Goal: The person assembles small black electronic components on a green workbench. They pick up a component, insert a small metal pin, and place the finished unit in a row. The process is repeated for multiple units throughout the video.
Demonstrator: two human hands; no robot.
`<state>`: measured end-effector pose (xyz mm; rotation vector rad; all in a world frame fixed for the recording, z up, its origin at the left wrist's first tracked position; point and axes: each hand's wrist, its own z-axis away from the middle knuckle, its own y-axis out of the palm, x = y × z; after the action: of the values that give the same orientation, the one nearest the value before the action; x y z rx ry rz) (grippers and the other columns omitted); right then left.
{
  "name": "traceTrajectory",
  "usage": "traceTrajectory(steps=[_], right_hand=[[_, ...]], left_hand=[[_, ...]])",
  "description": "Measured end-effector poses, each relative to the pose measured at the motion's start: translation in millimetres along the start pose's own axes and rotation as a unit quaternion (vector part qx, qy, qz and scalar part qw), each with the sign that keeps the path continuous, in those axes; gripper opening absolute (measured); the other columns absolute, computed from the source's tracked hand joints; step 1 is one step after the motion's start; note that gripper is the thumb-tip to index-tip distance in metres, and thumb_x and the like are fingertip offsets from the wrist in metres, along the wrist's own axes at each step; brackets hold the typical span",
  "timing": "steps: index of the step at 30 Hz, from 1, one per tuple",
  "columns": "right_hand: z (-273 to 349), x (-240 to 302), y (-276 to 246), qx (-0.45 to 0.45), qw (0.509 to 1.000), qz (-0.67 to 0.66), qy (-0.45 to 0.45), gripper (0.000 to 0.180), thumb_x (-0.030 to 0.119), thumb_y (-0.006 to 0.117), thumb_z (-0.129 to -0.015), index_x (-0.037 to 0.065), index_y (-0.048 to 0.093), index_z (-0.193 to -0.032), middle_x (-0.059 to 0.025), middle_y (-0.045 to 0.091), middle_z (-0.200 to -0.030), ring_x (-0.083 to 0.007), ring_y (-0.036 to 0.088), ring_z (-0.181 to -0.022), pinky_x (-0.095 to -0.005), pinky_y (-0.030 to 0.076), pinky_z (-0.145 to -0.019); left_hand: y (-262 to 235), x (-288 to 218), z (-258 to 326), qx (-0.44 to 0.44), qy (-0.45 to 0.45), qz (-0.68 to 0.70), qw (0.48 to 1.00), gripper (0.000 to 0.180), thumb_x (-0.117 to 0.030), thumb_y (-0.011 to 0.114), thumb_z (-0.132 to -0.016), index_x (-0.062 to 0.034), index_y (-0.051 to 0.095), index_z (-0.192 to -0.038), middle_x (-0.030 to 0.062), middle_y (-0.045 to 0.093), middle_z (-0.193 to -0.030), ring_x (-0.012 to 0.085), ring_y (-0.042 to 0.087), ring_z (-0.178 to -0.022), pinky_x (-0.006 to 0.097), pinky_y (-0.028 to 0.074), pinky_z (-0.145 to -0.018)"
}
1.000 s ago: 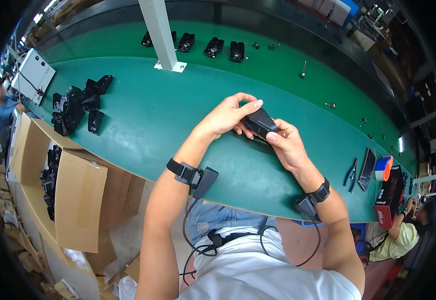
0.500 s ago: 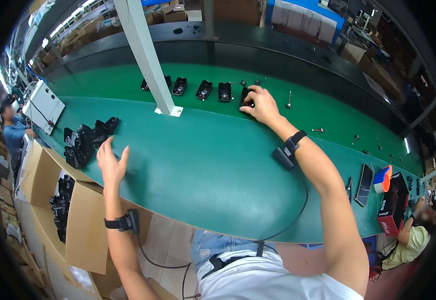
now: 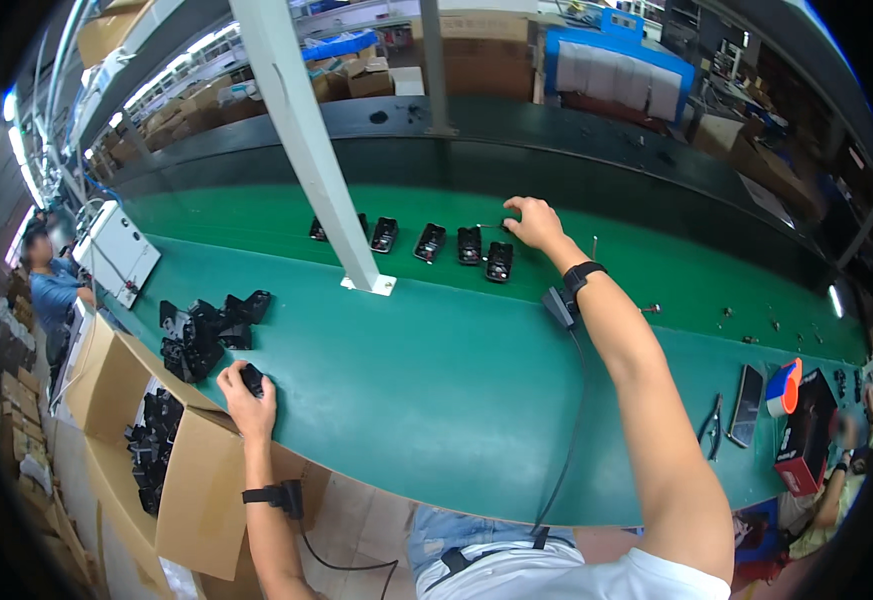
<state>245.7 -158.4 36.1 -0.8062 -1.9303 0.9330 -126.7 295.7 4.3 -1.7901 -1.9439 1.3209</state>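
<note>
At the left front of the green table (image 3: 386, 390), my left hand (image 3: 244, 405) is closed around a black plastic housing (image 3: 253, 379). Beside it lies a heap of similar black plastic parts (image 3: 201, 335). My right hand (image 3: 536, 224) reaches over the green belt (image 3: 616, 265), fingers bent together at a spot with small wired parts; what they pinch is too small to make out. Just left of that hand, a black housing (image 3: 499, 262) lies on the belt. Several more, such as this black housing (image 3: 430, 242), lie in a row leading left.
A white metal post (image 3: 321, 150) rises from the table's far edge. An open carton (image 3: 201, 490) with black parts stands at the left front. Pliers (image 3: 713, 428), a phone (image 3: 747, 405), an orange-and-blue tape roll (image 3: 782, 388) and a dark box (image 3: 804, 430) lie at right. People sit at both sides.
My right hand has let go of the black housing and moved up and right to the small parts. My left hand has closed on a black housing. The view has tilted up.
</note>
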Motion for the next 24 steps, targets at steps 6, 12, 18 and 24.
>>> traceTrajectory(steps=[6,12,18,24], right_hand=[[-22,-4,22,0.059,0.992,0.115,-0.010,0.020,0.019,0.070,-0.072,0.006,0.070,-0.088,-0.0176,0.070,-0.087,-0.0365,0.068,-0.088,-0.0476,0.054,-0.077],[15,7,-14,0.009,0.987,-0.157,0.013,0.025,0.000,0.063,-0.078,0.001,0.064,-0.103,-0.0142,0.069,-0.087,-0.0237,0.071,-0.083,-0.0336,0.055,-0.074],[115,84,-90,0.085,0.893,-0.436,0.067,0.011,-0.001,0.063,-0.086,-0.004,0.065,-0.096,-0.0092,0.067,-0.100,-0.0173,0.068,-0.088,-0.0278,0.054,-0.077],[167,107,-122,0.043,0.901,-0.431,0.029,0.020,0.002,0.072,-0.084,-0.002,0.067,-0.103,-0.0105,0.068,-0.109,-0.0143,0.064,-0.093,-0.0279,0.052,-0.084]], left_hand=[[-8,-6,-7,0.006,-0.033,0.050,0.998,0.046,-0.021,0.066,-0.072,-0.0069,0.060,-0.116,0.0168,0.061,-0.112,0.0350,0.061,-0.099,0.042,0.051,-0.086],[-3,-19,-9,0.101,-0.088,0.277,0.951,0.066,-0.027,0.078,-0.069,-0.0044,0.053,-0.126,0.0170,0.052,-0.120,0.0305,0.052,-0.117,0.039,0.043,-0.102],[17,-151,-7,0.315,0.079,0.431,0.842,0.076,-0.037,0.088,-0.069,-0.0032,0.053,-0.128,0.0125,0.055,-0.121,0.0244,0.055,-0.113,0.034,0.043,-0.101],[62,-267,-10,0.292,0.189,0.474,0.809,0.078,-0.031,0.086,-0.063,-0.0017,0.050,-0.126,0.0170,0.053,-0.119,0.0312,0.054,-0.115,0.039,0.045,-0.099]])
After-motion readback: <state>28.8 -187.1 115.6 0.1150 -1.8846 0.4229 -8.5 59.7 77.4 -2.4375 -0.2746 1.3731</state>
